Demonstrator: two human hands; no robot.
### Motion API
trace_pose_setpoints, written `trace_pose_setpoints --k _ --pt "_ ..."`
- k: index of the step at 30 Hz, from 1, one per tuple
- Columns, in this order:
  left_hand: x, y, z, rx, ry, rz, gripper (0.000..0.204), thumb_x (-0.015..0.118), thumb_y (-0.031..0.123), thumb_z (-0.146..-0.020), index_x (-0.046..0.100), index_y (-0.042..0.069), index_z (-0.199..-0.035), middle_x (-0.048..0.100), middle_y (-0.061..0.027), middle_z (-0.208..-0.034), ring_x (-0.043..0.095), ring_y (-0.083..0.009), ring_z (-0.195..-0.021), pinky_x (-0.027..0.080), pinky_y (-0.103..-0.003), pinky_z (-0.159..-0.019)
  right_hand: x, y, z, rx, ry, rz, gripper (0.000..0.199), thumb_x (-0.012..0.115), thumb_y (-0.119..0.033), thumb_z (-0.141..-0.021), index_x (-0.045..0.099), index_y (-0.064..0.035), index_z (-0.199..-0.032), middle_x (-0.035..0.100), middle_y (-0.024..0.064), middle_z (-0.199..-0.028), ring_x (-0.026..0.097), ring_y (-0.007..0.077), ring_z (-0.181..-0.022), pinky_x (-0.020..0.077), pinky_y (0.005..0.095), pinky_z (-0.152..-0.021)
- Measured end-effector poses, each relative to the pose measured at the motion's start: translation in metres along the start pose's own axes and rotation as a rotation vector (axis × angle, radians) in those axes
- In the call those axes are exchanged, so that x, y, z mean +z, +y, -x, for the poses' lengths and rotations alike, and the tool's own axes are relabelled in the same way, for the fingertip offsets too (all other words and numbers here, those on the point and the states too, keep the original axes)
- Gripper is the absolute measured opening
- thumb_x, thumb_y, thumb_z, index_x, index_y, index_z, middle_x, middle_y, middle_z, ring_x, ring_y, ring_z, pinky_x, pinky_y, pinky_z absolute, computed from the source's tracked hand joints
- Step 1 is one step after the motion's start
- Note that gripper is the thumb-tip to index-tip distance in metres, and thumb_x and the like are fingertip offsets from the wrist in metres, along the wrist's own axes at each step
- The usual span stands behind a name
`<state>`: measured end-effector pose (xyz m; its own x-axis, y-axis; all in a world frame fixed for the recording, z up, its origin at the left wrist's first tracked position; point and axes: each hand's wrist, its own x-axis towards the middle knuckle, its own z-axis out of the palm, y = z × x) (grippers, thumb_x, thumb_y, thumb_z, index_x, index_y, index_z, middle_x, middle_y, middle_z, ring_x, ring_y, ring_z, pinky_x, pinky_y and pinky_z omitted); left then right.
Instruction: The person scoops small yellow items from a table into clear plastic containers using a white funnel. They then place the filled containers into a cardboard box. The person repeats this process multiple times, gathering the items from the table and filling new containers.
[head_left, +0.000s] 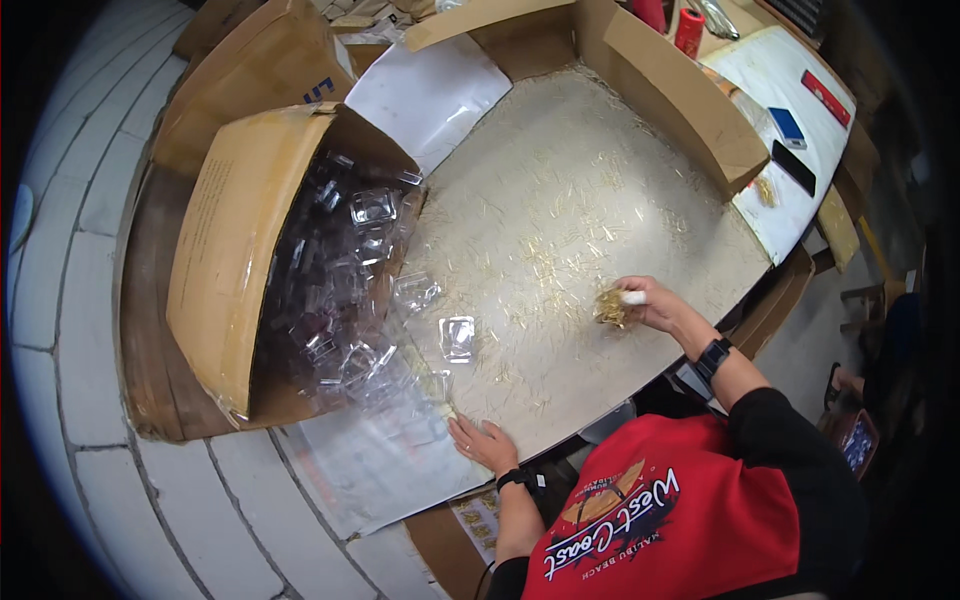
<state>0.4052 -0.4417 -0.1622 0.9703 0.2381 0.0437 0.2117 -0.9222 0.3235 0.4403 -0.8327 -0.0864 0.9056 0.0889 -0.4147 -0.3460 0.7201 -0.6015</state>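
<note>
My right hand (648, 303) is closed around a small bunch of thin golden pins (609, 308) just above the grey work surface (560, 200), which is strewn with many more such pins. One finger of that hand wears a white cover. My left hand (482, 440) rests flat, fingers apart, at the near edge of the surface beside a clear plastic sheet (380, 460). A small clear plastic case (457, 337) lies on the surface between the hands. Another clear case (415, 292) sits closer to the box.
A large cardboard box (230, 270) on its side spills several clear plastic cases (345, 290). Cardboard walls (680, 90) border the surface at the back right. A white board (790, 120) holds a phone (793, 167), a blue item and a red item.
</note>
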Motion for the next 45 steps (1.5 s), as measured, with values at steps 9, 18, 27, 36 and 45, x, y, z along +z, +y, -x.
trace_pose_setpoints --k 9,18,27,36,45 --pt "0.002 0.004 -0.003 0.02 0.011 0.046 0.058 0.052 0.016 -0.084 0.035 0.001 -0.137 0.028 -0.0196 -0.146 0.021 -0.0349 -0.138 0.015 -0.051 -0.11 -0.033 -0.03 0.007 -0.068 0.209 0.138 0.02 0.059 -0.013 -0.088 0.056 -0.0009 -0.104 0.065 0.0119 -0.088 0.067 0.0226 -0.07 0.0542 0.0281 -0.055" --pt "0.001 0.006 -0.003 0.032 0.022 0.036 0.057 0.053 0.016 -0.084 0.036 -0.001 -0.136 0.028 -0.02 -0.146 0.022 -0.0351 -0.137 0.015 -0.051 -0.11 -0.071 -0.029 -0.009 -0.085 0.324 0.239 0.015 0.059 -0.02 -0.09 0.058 -0.0064 -0.095 0.06 0.0033 -0.077 0.057 0.0134 -0.064 0.0475 0.0262 -0.055" --pt "0.003 -0.01 -0.001 0.096 -0.006 0.03 0.056 0.053 0.016 -0.085 0.035 -0.003 -0.135 0.03 -0.0247 -0.143 0.024 -0.038 -0.135 0.018 -0.049 -0.11 -0.065 -0.03 -0.017 -0.192 0.22 0.271 0.017 0.057 -0.015 -0.086 0.06 -0.0059 -0.1 0.062 0.0029 -0.079 0.06 0.0124 -0.067 0.0448 0.0239 -0.051" --pt "-0.011 -0.034 0.019 -0.54 0.267 0.172 0.058 0.046 0.017 -0.091 0.025 -0.012 -0.137 0.019 -0.0314 -0.145 0.018 -0.0412 -0.137 0.018 -0.045 -0.112 -0.077 -0.046 -0.032 -0.092 0.27 0.483 0.02 0.061 -0.02 -0.086 0.061 -0.0058 -0.101 0.059 -0.0002 -0.078 0.053 0.0102 -0.062 0.0434 0.0235 -0.053" --pt "0.008 0.052 0.014 -0.098 0.092 0.61 0.052 0.05 0.008 -0.087 0.033 -0.008 -0.134 0.025 -0.0253 -0.146 0.019 -0.0392 -0.137 0.016 -0.045 -0.112 -0.054 -0.056 -0.035 -0.207 0.131 0.211 0.02 0.056 -0.018 -0.089 0.059 -0.0054 -0.104 0.062 0.0016 -0.087 0.061 0.0133 -0.073 0.0458 0.0244 -0.057"
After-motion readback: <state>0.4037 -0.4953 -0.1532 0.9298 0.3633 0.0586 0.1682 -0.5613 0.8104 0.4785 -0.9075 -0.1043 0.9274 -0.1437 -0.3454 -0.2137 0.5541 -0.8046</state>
